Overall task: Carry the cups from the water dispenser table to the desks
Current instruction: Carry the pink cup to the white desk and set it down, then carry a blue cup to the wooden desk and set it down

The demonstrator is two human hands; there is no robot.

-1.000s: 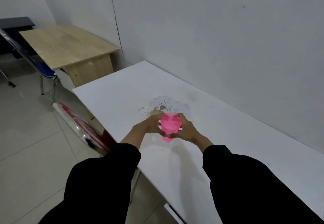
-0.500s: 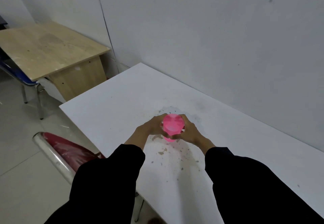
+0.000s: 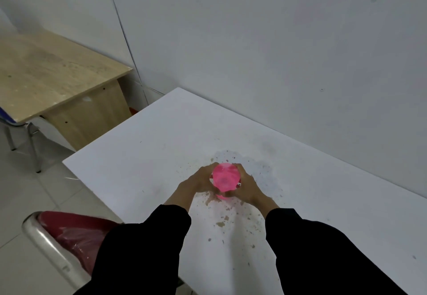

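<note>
A pink plastic cup (image 3: 225,177) stands upright over the white desk (image 3: 147,156), seen from above with its mouth open to me. My left hand (image 3: 196,182) wraps its left side and my right hand (image 3: 247,185) wraps its right side. Both hold it together, just above or on the desk's stained patch; I cannot tell whether its base touches. Black sleeves cover both forearms.
Brown specks and a grey stain (image 3: 254,170) surround the cup on the desk. A wooden desk (image 3: 46,75) stands at the far left by the wall. A red chair (image 3: 69,232) with a metal frame sits at the white desk's near left edge. The wall runs close behind.
The view has moved closer and to the right along the white desk. Both hands stay shut around the pink cup, which has sunk lower toward the stained patch.
</note>
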